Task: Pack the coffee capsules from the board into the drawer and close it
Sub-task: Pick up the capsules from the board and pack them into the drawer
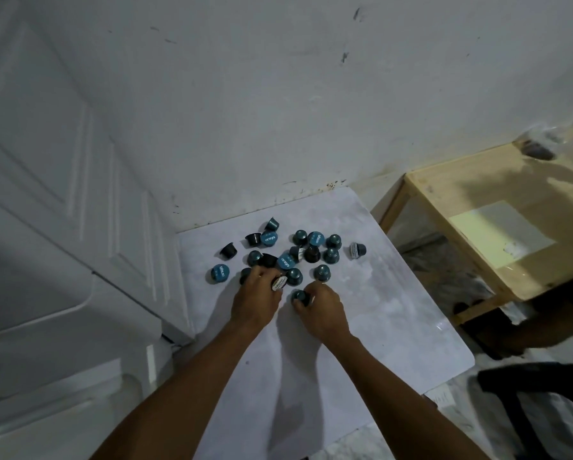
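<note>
Hands meet at the near edge of the capsule cluster, both palm-down. The left hand point(256, 295) has its fingers curled round a dark capsule point(279, 282) with a pale printed lid, held at the hand's 1 o'clock side. The right hand point(323, 308) pinches a teal capsule point(299, 296) at its 10 o'clock side, fingertips closed on the capsule body. The two held capsules are near each other but apart. Both hands are over the white board point(394, 327), which carries all the capsules. The loose capsules point(313, 254) spread from 10 to 1 o'clock of the hands, in teal and dark colours; some stand lid-down, others lie tilted with printed teal lids showing. One teal-lidded capsule point(219, 273) lies apart at 9 o'clock of the left hand. One grey capsule point(358, 250) lies on its side, apart, at 1 o'clock of the right hand. A white panelled door point(62, 194) stands at 9 o'clock of the board, a marked white wall point(278, 94) at 12 o'clock, and a wooden desk point(477, 200) at 2 o'clock, near the board's far right corner.
</note>
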